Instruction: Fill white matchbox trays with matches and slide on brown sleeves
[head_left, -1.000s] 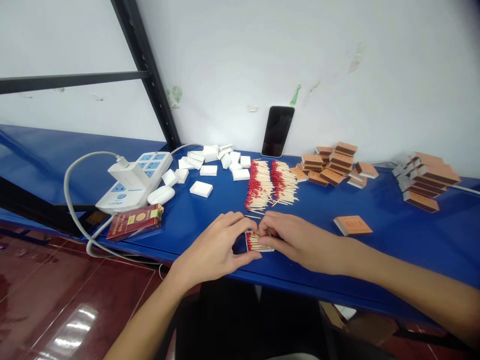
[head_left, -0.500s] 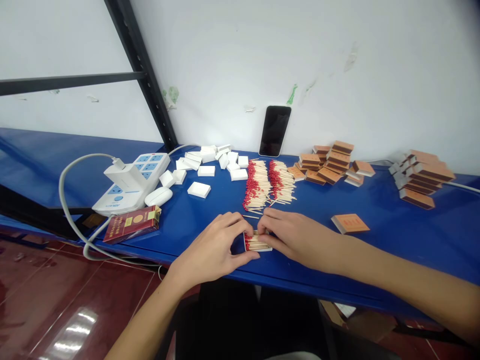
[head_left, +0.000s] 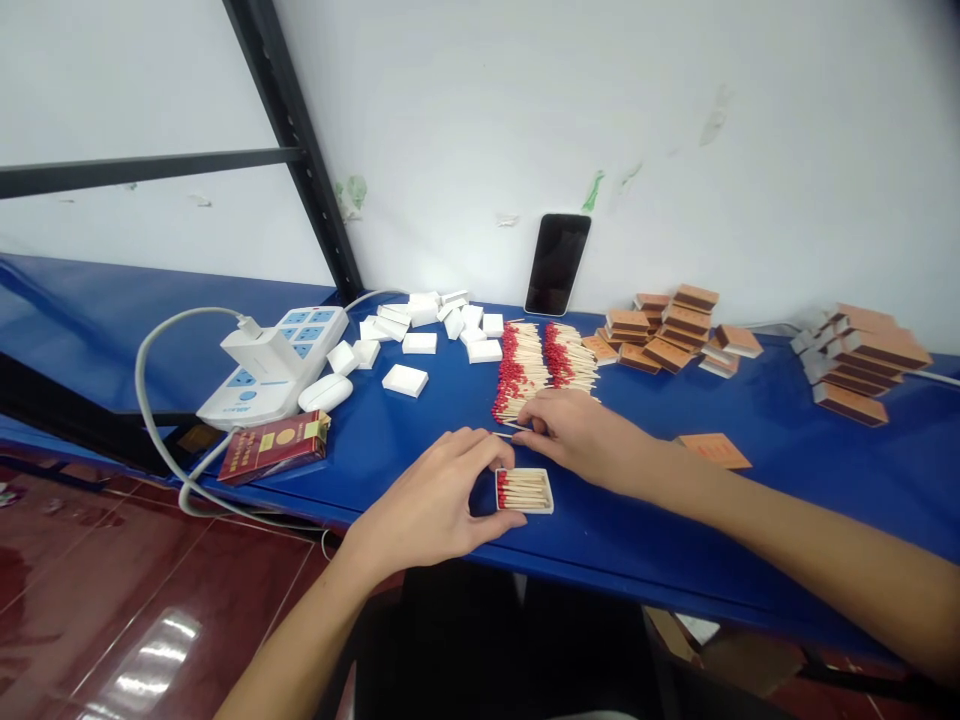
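Observation:
A small white matchbox tray (head_left: 551, 497) filled with red-headed matches (head_left: 525, 487) lies near the table's front edge. My left hand (head_left: 431, 497) holds the tray at its left end, thumb at the near corner and forefinger at the far one. Just beyond the tray, my right hand (head_left: 570, 432) has its fingers bent and drawn together round the end of a loose match (head_left: 504, 435); the fingertips are partly hidden. Two rows of loose matches, the left row (head_left: 523, 370) and the right row (head_left: 571, 358), lie behind that hand.
Several white trays (head_left: 406, 380) lie scattered at the back left, beside a power strip (head_left: 251, 395), a white mouse (head_left: 325, 393) and a red packet (head_left: 274, 447). Orange matchbox sleeves (head_left: 667, 352) and stacked matchboxes (head_left: 862, 350) sit right. A phone (head_left: 558, 262) leans on the wall.
My right hand has lifted off the tray and moved away to the loose match by the rows, uncovering the matches inside. The left hand keeps its hold on the tray.

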